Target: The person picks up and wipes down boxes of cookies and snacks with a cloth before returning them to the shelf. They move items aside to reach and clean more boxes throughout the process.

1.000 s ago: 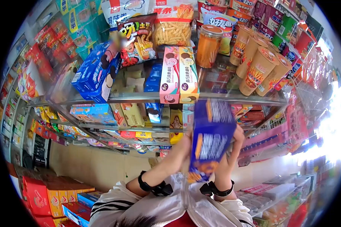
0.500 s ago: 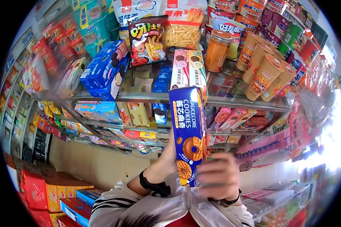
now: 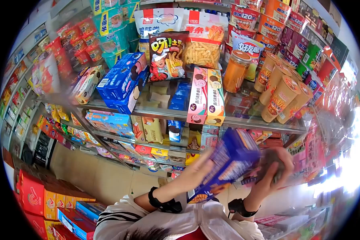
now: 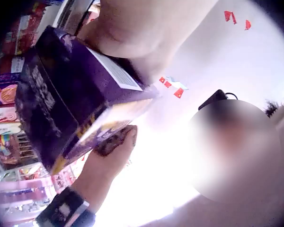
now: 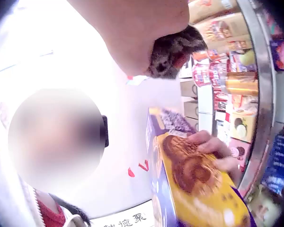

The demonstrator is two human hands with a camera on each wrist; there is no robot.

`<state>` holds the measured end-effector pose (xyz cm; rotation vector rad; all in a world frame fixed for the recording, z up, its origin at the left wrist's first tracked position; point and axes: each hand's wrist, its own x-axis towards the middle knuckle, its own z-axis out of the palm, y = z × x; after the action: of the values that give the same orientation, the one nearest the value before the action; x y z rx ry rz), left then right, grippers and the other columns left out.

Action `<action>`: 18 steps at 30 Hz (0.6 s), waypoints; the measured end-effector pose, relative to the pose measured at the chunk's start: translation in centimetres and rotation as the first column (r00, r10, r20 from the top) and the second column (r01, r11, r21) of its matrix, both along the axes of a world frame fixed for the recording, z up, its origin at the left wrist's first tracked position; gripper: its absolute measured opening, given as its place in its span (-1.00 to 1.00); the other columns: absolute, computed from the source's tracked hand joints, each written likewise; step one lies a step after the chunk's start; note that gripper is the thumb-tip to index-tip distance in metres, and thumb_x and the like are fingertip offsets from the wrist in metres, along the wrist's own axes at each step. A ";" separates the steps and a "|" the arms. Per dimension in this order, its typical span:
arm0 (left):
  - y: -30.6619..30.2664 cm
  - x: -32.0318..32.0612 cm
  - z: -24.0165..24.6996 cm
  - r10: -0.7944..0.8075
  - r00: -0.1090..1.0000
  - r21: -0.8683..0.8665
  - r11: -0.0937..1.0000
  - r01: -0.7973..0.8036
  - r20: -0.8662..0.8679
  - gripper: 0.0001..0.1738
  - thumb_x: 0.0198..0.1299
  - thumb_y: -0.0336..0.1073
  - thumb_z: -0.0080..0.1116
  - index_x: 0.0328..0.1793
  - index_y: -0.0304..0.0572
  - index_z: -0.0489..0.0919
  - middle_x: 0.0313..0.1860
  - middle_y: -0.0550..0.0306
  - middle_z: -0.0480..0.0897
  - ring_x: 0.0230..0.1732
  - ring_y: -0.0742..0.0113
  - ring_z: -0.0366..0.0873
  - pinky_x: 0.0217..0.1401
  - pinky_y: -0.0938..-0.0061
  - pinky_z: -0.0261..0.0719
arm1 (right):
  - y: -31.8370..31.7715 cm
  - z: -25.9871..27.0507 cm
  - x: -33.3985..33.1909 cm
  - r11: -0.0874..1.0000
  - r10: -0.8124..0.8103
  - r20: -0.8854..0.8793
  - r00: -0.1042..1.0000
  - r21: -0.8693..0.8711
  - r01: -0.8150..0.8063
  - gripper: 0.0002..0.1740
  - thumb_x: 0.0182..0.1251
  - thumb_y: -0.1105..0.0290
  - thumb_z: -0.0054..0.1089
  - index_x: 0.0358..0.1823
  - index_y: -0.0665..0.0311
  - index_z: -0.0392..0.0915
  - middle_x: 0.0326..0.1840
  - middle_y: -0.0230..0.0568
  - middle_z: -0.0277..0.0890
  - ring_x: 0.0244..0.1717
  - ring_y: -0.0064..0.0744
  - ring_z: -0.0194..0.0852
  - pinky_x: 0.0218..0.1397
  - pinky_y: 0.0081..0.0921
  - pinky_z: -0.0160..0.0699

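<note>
A purple-blue cookie box (image 3: 228, 162) is tilted in front of my chest, blurred in the head view. My left hand (image 3: 202, 166) grips it along its left side. In the right wrist view, the box's yellow face (image 5: 199, 179) has cookie pictures, and left-hand fingertips (image 5: 222, 156) curl over its edge. To the right of the box, my right hand (image 3: 274, 172) clutches a dark mottled cloth (image 5: 175, 52), bunched up in its fingers. Seen from the left wrist, the right hand (image 4: 109, 158) with the cloth is just past the box's lower edge.
Ahead is a glass shelf (image 3: 164, 114) bearing pink and yellow cookie boxes (image 3: 206, 96), blue cookie boxes (image 3: 124, 82), snack bags (image 3: 168, 56), an orange canister (image 3: 237, 72) and paper cups (image 3: 280, 98). Red cartons (image 3: 32, 192) stand at lower left.
The box turned from front-on to tilted, its top swinging right. My right hand moved off its lower right side, up and to the right, with the cloth in it.
</note>
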<state>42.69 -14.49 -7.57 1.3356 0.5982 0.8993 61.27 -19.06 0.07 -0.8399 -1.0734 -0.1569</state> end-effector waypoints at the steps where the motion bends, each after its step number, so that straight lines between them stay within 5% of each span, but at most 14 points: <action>1: 0.3 -0.3 1.1 0.120 0.991 -0.172 0.979 -0.107 0.066 -0.19 0.47 0.31 -0.37 0.48 -0.26 0.24 0.27 -0.12 0.50 0.25 0.14 0.53 0.28 0.27 0.53 | -0.4 -0.6 0.7 0.952 0.188 0.028 0.982 -0.252 -0.175 -0.67 0.32 0.25 0.25 0.04 0.20 0.51 0.08 -0.09 0.54 0.17 -0.13 0.47 0.26 -0.16 0.44; 2: 0.5 -0.6 2.8 0.201 0.944 -0.247 0.959 -0.136 0.262 -0.08 0.37 0.46 -0.44 0.35 -0.28 0.33 0.12 -0.12 0.57 0.07 0.13 0.62 0.10 0.23 0.64 | -0.6 -1.3 1.1 0.811 0.370 0.010 0.929 -0.491 -0.317 -0.58 0.30 0.20 0.29 0.10 0.25 0.50 0.16 -0.08 0.51 0.19 -0.13 0.46 0.24 -0.23 0.42; 4: 0.6 -0.8 5.3 0.234 0.845 -0.364 0.930 -0.050 0.482 -0.06 0.30 0.52 -0.35 0.24 -0.29 0.36 -0.03 -0.07 0.55 -0.07 0.17 0.61 0.01 0.30 0.63 | -0.3 -2.9 0.3 0.510 0.721 0.021 0.693 -0.692 -0.510 -0.21 0.15 0.11 0.43 0.36 0.31 0.36 0.34 -0.03 0.42 0.32 -0.10 0.39 0.36 -0.26 0.30; 7: 1.0 -0.2 6.1 0.223 0.851 -0.309 0.948 -0.076 0.475 0.02 0.20 0.62 -0.37 0.18 -0.29 0.38 -0.11 -0.02 0.52 -0.12 0.23 0.58 -0.07 0.38 0.59 | -1.1 -4.8 -2.1 0.191 0.735 -0.542 0.409 -0.413 -0.891 -0.03 0.03 0.09 0.53 0.40 0.45 0.29 0.36 -0.01 0.39 0.38 -0.25 0.33 0.45 -0.29 0.20; 10: 1.0 0.2 5.3 0.268 0.840 -0.326 0.938 -0.116 0.472 -0.02 0.29 0.55 -0.41 0.31 -0.28 0.35 0.02 -0.06 0.55 -0.04 0.19 0.60 0.04 0.32 0.64 | -0.6 -6.6 -0.4 0.183 0.804 -0.445 0.394 -0.445 -0.876 -0.05 -0.08 0.19 0.63 0.33 0.45 0.36 0.27 -0.06 0.47 0.31 -0.35 0.39 0.41 -0.32 0.26; 11: 1.3 -0.2 5.6 0.200 0.896 -0.301 0.950 -0.079 0.396 -0.07 0.38 0.45 -0.48 0.44 -0.26 0.27 0.23 -0.09 0.50 0.20 0.15 0.54 0.28 0.29 0.52 | -0.8 -7.1 -0.2 0.183 0.805 -0.446 0.391 -0.441 -0.879 -0.05 -0.08 0.19 0.63 0.33 0.45 0.36 0.27 -0.06 0.47 0.31 -0.35 0.39 0.41 -0.32 0.26; 13: 1.6 -0.5 8.3 0.124 0.992 0.098 0.988 -0.123 -0.001 -0.24 0.53 0.21 -0.53 0.54 -0.29 0.14 0.44 -0.08 0.33 0.43 0.25 0.32 0.45 0.35 0.32 | -1.3 -7.0 -0.2 0.223 0.775 -0.353 0.524 -0.623 -0.750 -0.10 -0.20 0.32 0.70 0.23 0.45 0.43 0.15 -0.16 0.55 0.22 -0.39 0.44 0.37 -0.33 0.32; 14: 3.2 -0.4 7.7 0.074 0.996 0.292 0.952 -0.086 0.053 -0.24 0.54 0.19 -0.49 0.59 -0.27 0.08 0.51 -0.06 0.25 0.53 0.22 0.15 0.54 0.34 0.12 | -1.5 -7.2 -0.4 0.248 0.757 -0.367 0.541 -0.604 -0.757 -0.17 -0.23 0.43 0.70 0.16 0.42 0.47 0.09 -0.22 0.58 0.14 -0.42 0.48 0.30 -0.34 0.39; 15: 4.5 -0.9 8.5 0.014 0.991 0.251 0.967 -0.049 0.136 -0.24 0.53 0.21 -0.45 0.58 -0.23 0.11 0.53 -0.03 0.22 0.54 0.19 0.13 0.57 0.33 0.06 | -1.9 -7.7 -0.3 0.249 0.756 -0.366 0.542 -0.605 -0.756 -0.17 -0.23 0.43 0.70 0.16 0.42 0.47 0.09 -0.22 0.58 0.14 -0.42 0.48 0.30 -0.34 0.39; 16: 7.2 -2.2 8.8 0.082 0.992 0.296 0.949 -0.106 0.091 -0.30 0.54 0.14 -0.37 0.59 -0.20 0.09 0.56 0.00 0.16 0.57 0.18 0.08 0.60 0.28 -0.02 | -2.3 -8.6 0.0 0.279 0.739 -0.386 0.551 -0.570 -0.773 -0.18 -0.23 0.43 0.70 0.16 0.42 0.47 0.08 -0.23 0.58 0.12 -0.43 0.49 0.28 -0.36 0.41; 17: 9.9 -2.9 10.6 0.383 0.923 0.581 0.757 -0.298 -0.026 -0.29 0.51 0.08 -0.17 0.59 -0.20 0.08 0.57 -0.05 0.13 0.57 0.15 0.05 0.60 0.22 -0.03 | -2.6 -9.5 0.2 0.308 0.724 -0.406 0.557 -0.532 -0.788 -0.18 -0.22 0.42 0.70 0.16 0.41 0.47 0.08 -0.24 0.58 0.10 -0.44 0.50 0.26 -0.39 0.42; 18: 12.7 -3.7 10.7 0.537 0.843 0.501 0.727 -0.470 0.012 -0.16 0.36 0.08 0.11 0.57 -0.23 0.09 0.54 -0.14 0.14 0.58 0.07 0.01 0.59 0.20 -0.02 | -2.7 -10.1 0.4 0.380 0.737 -0.338 0.585 -0.509 -0.772 -0.18 -0.22 0.45 0.69 0.17 0.41 0.47 0.07 -0.26 0.58 0.07 -0.45 0.51 0.21 -0.41 0.45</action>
<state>39.03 -1.78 3.14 1.7352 0.9110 1.4929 61.68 -21.74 -10.02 -0.8182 -1.3878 1.0864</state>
